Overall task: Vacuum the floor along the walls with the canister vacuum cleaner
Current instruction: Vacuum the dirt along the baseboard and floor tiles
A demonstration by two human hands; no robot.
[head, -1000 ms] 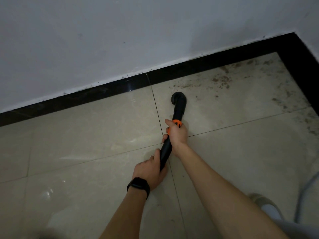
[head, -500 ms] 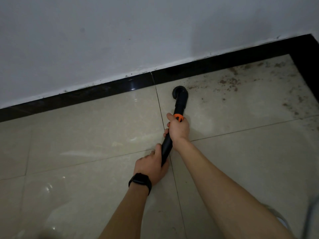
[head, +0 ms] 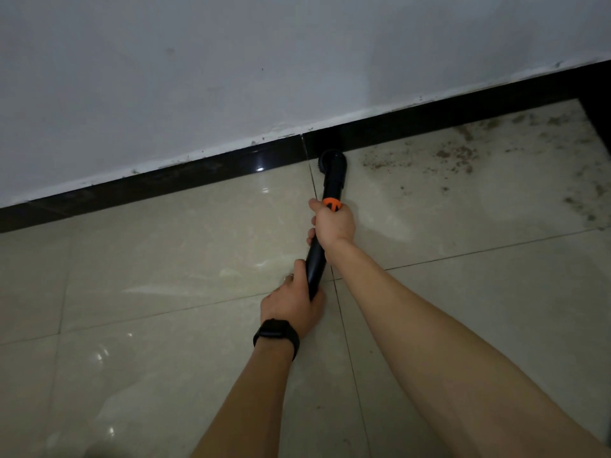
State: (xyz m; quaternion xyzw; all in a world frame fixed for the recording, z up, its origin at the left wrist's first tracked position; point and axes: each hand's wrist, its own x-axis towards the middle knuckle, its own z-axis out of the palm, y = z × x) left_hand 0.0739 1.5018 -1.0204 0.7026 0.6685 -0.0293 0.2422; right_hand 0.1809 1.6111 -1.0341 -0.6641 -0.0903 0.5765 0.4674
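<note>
Both hands clamp the wand (head: 315, 262): your left hand (head: 291, 309) low, your right hand (head: 334, 223) at the orange collar (head: 331, 203). The nozzle (head: 332, 161) sits on the floor (head: 165, 259) against the skirting (head: 198, 180). Keep it flat and sweep slowly right, into the dirt (head: 456, 157).

Black vacuum wand (head: 315, 259), orange collar (head: 331, 203) partway up, slants low over glossy beige floor tiles (head: 165, 259). Round brush nozzle (head: 332, 160) sits on the tile against the black skirting (head: 198, 175); brown dirt (head: 456, 157) scattered to its right.
</note>
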